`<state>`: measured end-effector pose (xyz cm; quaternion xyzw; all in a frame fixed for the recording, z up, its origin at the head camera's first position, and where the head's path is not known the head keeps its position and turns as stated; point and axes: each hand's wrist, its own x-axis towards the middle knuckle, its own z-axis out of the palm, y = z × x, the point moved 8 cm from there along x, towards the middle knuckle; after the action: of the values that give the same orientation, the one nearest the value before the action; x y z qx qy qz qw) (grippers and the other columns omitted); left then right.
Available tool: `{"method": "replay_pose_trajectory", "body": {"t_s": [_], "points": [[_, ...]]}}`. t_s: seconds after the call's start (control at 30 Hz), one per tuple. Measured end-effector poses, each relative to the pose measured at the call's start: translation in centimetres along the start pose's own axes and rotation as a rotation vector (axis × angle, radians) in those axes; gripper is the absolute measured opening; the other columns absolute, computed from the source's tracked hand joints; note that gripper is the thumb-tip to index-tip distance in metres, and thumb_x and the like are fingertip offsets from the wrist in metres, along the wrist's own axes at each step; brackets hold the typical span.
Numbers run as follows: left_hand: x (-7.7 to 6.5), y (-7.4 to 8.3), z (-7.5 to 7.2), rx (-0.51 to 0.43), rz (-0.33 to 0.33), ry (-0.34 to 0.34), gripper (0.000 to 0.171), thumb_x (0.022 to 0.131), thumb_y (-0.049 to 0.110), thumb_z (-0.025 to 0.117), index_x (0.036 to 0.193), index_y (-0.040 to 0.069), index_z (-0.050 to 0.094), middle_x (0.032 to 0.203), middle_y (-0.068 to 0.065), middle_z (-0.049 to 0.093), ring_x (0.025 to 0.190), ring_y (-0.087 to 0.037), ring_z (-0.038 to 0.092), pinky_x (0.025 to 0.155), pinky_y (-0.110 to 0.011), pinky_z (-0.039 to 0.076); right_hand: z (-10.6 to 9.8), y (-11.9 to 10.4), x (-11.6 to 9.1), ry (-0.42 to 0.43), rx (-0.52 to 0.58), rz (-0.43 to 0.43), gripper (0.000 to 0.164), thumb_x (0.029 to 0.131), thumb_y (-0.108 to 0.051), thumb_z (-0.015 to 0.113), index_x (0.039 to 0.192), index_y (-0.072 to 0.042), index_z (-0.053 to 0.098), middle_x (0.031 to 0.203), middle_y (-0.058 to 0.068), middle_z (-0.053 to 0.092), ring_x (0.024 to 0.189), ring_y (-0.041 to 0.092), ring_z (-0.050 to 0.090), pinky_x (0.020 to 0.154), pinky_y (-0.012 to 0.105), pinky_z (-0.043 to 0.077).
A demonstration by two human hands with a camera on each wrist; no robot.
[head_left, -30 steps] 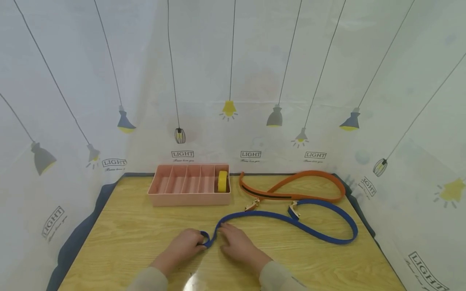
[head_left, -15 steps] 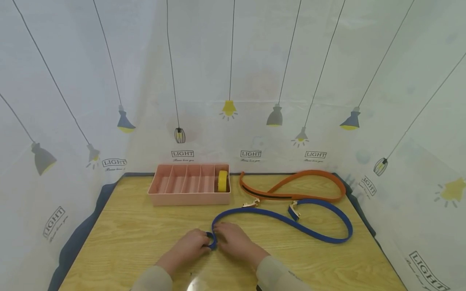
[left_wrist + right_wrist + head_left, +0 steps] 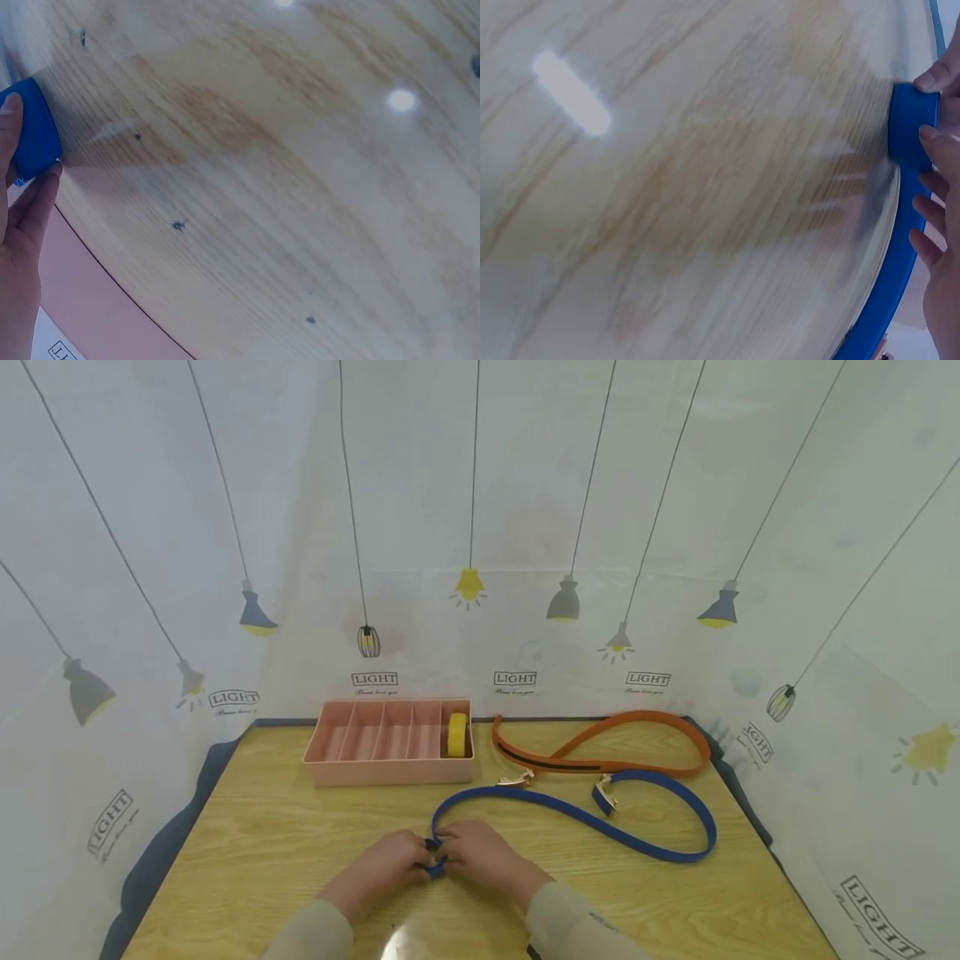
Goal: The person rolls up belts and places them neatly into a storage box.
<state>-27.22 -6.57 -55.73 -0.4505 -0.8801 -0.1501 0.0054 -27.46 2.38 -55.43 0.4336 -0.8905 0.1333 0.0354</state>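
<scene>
A blue belt (image 3: 555,804) lies on the table in a long curve, its gold buckle (image 3: 606,795) near the orange belt. The belt's near end is rolled into a small coil (image 3: 36,131) between both hands. My left hand (image 3: 386,868) pinches the coil from the left, thumb on its outer face in the left wrist view. My right hand (image 3: 483,860) pinches it from the right, thumb on the roll and the other fingers beside the strap in the right wrist view. The hands partly hide the coil in the head view.
Behind the hands stands a pink divided tray (image 3: 390,771) with a yellow roll (image 3: 457,735) in its right compartment. An orange belt (image 3: 645,717) with a gold buckle (image 3: 517,779) lies at the back right. White printed sheets (image 3: 525,635) enclose the wooden table (image 3: 247,827).
The right hand has moved slightly left, closer to the left hand, around the coil. The far loop of the blue belt has slid left. The orange belt's buckle has shifted a little.
</scene>
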Motion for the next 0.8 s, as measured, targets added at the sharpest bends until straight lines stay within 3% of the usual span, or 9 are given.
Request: {"method": "replay_pose_trajectory", "body": {"t_s": [0.2, 0.33, 0.57, 0.7, 0.8], "points": [[0.1, -0.4, -0.3, 0.146, -0.031, 0.028, 0.006, 0.079, 0.021, 0.076, 0.078, 0.018, 0.071, 0.078, 0.007, 0.065, 0.071, -0.012, 0.061, 0.065, -0.027, 0.050, 0.5, 0.3, 0.9, -0.014, -0.065, 0.143, 0.007, 0.086, -0.032, 0.073, 0.089, -0.027, 0.077, 0.103, -0.007, 0.060, 0.092, 0.009, 0.056, 0.074, 0.026, 0.043], [0.1, -0.3, -0.6, 0.202, -0.076, 0.045, 0.006, 0.078, 0.018, 0.077, 0.084, 0.018, 0.073, 0.082, 0.005, 0.066, 0.072, -0.015, 0.062, 0.065, -0.028, 0.051, 0.7, 0.3, 1.4, -0.001, -0.098, 0.226, 0.009, 0.083, -0.037, 0.075, 0.087, -0.029, 0.077, 0.093, -0.007, 0.056, 0.084, 0.009, 0.052, 0.070, 0.027, 0.042], [0.3, -0.2, -0.4, 0.066, -0.255, 0.041, 0.017, 0.071, 0.023, 0.082, 0.081, 0.016, 0.069, 0.077, 0.001, 0.061, 0.068, -0.017, 0.061, 0.062, -0.033, 0.052, 0.2, 0.3, 1.3, 0.090, -0.041, 0.352, 0.017, 0.077, -0.043, 0.078, 0.074, -0.026, 0.076, 0.077, -0.008, 0.045, 0.071, 0.010, 0.042, 0.065, 0.028, 0.037], [0.5, -0.1, -0.1, 0.063, -0.318, 0.037, 0.019, 0.070, 0.020, 0.083, 0.082, 0.015, 0.069, 0.077, 0.000, 0.062, 0.071, -0.018, 0.063, 0.067, -0.034, 0.053, 0.0, 0.3, 1.2, 0.124, 0.016, 0.394, 0.022, 0.074, -0.043, 0.080, 0.066, -0.024, 0.073, 0.074, -0.008, 0.042, 0.069, 0.010, 0.039, 0.062, 0.027, 0.036], [0.6, -0.3, 0.3, 0.060, -0.356, 0.006, 0.017, 0.072, 0.015, 0.083, 0.079, 0.012, 0.068, 0.077, 0.000, 0.061, 0.071, -0.017, 0.062, 0.068, -0.033, 0.053, 0.3, 0.5, 1.1, 0.100, 0.107, 0.405, 0.022, 0.075, -0.039, 0.081, 0.069, -0.021, 0.072, 0.078, -0.007, 0.042, 0.070, 0.009, 0.040, 0.063, 0.026, 0.039]]}}
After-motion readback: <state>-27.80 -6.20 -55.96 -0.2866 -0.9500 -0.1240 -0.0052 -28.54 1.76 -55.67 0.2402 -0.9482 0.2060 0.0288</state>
